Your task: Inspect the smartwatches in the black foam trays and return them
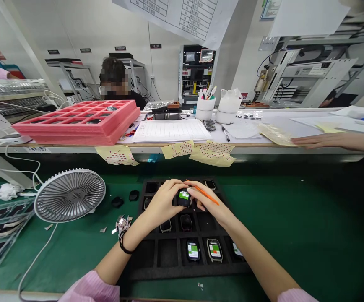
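A smartwatch body (184, 197) with a lit green and white screen is held above a black foam tray (163, 274). My left hand (166, 198) grips it from the left, fingers and thumb round its edge. My right hand (209, 204) is closed round a thin orange stick (205, 193), its fingertips touching the watch's right side. The stick's tip, near the watch's top, is hard to make out. In the front row a dark watch (193, 251) and a light-framed watch (214, 250) show lit screens. A dark-screened watch (186, 222) lies behind them. Some tray compartments are hidden by my hands.
Left of the tray are a white fan (70, 196), two small black pieces (133, 195) and scraps (122, 224). A shelf behind carries a pink foam tray (71, 137), paper sheets (171, 131) and white pots (205, 108). Another person's hand (329, 141) rests on the shelf at right.
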The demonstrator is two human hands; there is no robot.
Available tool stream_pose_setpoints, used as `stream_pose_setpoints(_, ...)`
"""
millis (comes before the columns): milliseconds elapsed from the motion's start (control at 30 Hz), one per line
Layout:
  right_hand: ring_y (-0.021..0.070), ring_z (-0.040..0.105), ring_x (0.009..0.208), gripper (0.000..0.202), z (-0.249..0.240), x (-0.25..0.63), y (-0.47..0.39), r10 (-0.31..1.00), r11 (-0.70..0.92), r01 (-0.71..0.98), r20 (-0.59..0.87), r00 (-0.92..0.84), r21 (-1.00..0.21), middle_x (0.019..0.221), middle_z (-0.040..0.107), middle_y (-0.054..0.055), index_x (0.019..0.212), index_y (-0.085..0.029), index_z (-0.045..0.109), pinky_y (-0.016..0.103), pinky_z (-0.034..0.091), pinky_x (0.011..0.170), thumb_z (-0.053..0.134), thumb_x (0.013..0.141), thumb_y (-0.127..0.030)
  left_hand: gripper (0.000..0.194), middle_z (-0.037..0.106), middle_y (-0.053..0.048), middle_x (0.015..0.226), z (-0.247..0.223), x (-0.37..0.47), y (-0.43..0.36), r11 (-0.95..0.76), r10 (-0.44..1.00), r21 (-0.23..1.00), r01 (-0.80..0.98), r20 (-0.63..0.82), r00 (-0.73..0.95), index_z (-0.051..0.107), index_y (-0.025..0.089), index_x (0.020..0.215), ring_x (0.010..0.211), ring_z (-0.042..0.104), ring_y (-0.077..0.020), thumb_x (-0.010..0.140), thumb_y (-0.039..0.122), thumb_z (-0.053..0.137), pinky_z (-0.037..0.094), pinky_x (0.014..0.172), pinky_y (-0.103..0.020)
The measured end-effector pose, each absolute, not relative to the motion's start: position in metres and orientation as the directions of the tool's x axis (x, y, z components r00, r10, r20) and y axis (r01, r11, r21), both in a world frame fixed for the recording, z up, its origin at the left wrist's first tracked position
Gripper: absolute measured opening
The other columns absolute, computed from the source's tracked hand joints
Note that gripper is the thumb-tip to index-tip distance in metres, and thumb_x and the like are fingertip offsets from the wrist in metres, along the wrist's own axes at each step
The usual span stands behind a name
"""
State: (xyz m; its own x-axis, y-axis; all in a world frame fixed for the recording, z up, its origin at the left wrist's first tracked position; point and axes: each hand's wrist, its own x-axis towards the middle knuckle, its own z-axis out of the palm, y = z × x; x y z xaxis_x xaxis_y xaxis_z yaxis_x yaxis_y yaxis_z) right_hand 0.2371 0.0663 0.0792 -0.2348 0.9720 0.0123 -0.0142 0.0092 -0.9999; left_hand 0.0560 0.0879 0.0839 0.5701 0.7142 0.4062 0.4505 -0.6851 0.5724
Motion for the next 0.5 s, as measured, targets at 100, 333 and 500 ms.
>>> stream_pose_setpoints(100, 0.0125, 0.05, 0.065, 0.039, 0.084, 0.237, 0.063, 0.964, 0.057, 0.031, 0.046, -0.262, -0.998, 0.091, 0.059, 0.003, 0.12, -0.027, 0.059, 0.025, 0.037, 0.051, 0.063, 0.083, -0.04, 0.042, 0.059, -0.008, 0.117, 0.08, 0.058, 0.089, -0.708, 0.702, 0.5, 0.498, 0.43, 0.567, 0.057, 0.022, 0.111, 0.106, 0.053, -0.0271, 0.073, 0.007, 0.064, 0.043, 0.092, -0.044)
stream_pose_setpoints(333, 0.018, 0.062, 0.092, 0.042, 0.085, 0.249, 0.071, 0.887, -0.027, -0.214, 0.075, -0.455, -0.977, 0.105, 0.066, 0.004, 0.12, -0.027, 0.061, 0.032, 0.048, 0.084, 0.071, 0.078, -0.029, 0.041, 0.057, -0.008, 0.116, 0.093, 0.052, 0.086, -0.769, 0.634, 0.549, 0.328, 0.59, 0.5, 0.059, 0.023, 0.113, 0.111, 0.052, -0.0257, 0.074, 0.021, 0.073, 0.045, 0.094, -0.041)
stream_pose_setpoints(500, 0.0191, 0.064, 0.094, 0.039, 0.079, 0.249, 0.074, 0.842, -0.078, -0.301, 0.099, -0.53, -0.95, 0.104, 0.068, 0.005, 0.115, -0.025, 0.066, 0.031, 0.05, 0.083, 0.073, 0.077, -0.03, 0.052, 0.056, -0.009, 0.12, 0.094, 0.054, 0.083, -0.784, 0.605, 0.561, 0.267, 0.594, 0.531, 0.059, 0.024, 0.117, 0.114, 0.051, -0.0253, 0.069, 0.019, 0.079, 0.048, 0.092, -0.039)
